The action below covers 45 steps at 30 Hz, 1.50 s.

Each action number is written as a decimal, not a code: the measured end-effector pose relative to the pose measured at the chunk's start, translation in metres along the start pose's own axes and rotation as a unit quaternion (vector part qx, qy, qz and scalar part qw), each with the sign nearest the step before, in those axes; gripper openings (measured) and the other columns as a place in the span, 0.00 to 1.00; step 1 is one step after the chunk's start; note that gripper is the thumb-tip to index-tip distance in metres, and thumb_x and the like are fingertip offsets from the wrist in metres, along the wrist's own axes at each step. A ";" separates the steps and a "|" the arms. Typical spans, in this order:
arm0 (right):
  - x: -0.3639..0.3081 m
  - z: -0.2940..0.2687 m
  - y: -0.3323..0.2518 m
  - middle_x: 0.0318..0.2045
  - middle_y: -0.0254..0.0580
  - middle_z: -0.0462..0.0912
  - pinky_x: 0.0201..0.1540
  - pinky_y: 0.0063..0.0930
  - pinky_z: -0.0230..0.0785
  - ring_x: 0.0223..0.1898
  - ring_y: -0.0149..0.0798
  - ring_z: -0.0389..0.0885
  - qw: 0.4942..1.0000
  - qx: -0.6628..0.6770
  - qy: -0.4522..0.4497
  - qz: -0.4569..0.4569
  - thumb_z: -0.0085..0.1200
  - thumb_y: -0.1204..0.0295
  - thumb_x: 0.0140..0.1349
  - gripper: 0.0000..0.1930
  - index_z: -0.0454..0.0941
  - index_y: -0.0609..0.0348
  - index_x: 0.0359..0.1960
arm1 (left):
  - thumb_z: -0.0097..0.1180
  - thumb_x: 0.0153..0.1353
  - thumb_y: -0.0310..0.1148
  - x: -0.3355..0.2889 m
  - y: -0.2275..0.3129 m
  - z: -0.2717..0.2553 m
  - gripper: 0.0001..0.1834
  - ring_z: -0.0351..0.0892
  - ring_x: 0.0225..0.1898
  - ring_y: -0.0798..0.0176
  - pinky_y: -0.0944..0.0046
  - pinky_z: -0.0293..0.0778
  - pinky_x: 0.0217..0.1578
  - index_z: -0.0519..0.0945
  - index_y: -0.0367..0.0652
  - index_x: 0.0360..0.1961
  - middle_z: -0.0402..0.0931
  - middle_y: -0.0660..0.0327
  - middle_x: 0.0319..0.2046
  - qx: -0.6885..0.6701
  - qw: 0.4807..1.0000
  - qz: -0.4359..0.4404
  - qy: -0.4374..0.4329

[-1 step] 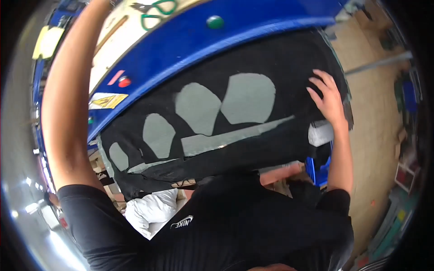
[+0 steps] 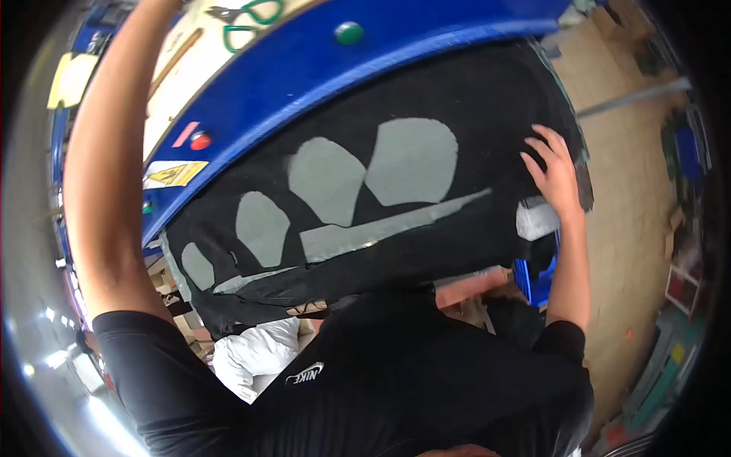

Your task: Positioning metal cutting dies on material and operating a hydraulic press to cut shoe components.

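The black cloth (image 2: pixel 495 84), matt and soft-looking, lies before you from the centre up to 1 o'clock. It shows four rounded grey shapes (image 2: pixel 413 161), growing larger from 9 to 1 o'clock, and a long grey strip (image 2: pixel 327 244) by the centre, narrowing toward 2 o'clock. The blue beam (image 2: pixel 289 99) at 11 o'clock is smooth and glossy.

Compared with the earlier frame, your right hand (image 2: pixel 554 169), at 2 o'clock over the cloth, is slightly nearer your body; its fingers are spread, gently bent, with nothing seen in them.

Whether they touch the cloth, I cannot tell, nor whether the shapes are holes or pieces. Your left hand is cut off above 11 o'clock, so I cannot tell its fingers' opening or hold. At 6 o'clock your shirt (image 2: pixel 449 373) hides some cloth.
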State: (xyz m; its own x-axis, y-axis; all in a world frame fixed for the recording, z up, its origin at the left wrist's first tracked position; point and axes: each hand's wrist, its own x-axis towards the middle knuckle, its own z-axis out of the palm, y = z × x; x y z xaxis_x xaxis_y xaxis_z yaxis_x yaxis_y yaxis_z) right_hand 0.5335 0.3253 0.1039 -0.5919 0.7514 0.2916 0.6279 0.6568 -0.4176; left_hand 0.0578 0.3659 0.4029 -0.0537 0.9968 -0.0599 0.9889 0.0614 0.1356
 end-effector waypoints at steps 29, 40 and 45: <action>-0.123 0.048 0.039 0.53 0.58 0.78 0.63 0.44 0.69 0.58 0.56 0.76 0.954 -0.097 0.108 0.261 0.63 0.67 0.66 0.20 0.79 0.63 0.56 | 0.66 0.66 0.37 -0.156 -0.025 0.098 0.23 0.83 0.55 0.50 0.59 0.76 0.56 0.81 0.45 0.61 0.83 0.50 0.52 0.129 0.928 0.240 0.252; -0.120 0.054 -0.062 0.38 0.56 0.88 0.54 0.44 0.75 0.45 0.56 0.88 0.891 -0.017 -0.131 0.435 0.68 0.48 0.60 0.45 0.60 0.59 0.71 | 0.63 0.69 0.36 -0.539 -0.157 0.309 0.19 0.85 0.53 0.58 0.61 0.78 0.54 0.82 0.39 0.58 0.84 0.52 0.52 -0.227 0.896 -0.375 0.069; -0.152 0.076 -0.042 0.48 0.62 0.85 0.56 0.41 0.75 0.51 0.53 0.85 0.927 -0.012 -0.092 0.364 0.73 0.52 0.56 0.54 0.51 0.59 0.77 | 0.65 0.66 0.42 -0.657 -0.192 0.372 0.21 0.81 0.56 0.45 0.53 0.74 0.58 0.83 0.43 0.56 0.82 0.47 0.52 -0.123 0.867 -0.472 0.103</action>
State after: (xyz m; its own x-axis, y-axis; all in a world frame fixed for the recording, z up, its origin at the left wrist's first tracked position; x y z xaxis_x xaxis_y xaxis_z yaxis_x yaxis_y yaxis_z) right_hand 0.5592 0.1787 0.0115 -0.0806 0.9739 -0.2122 0.9048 -0.0178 -0.4255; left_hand -0.0447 -0.3204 0.0487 -0.8714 0.4833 -0.0845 0.4329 0.8384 0.3313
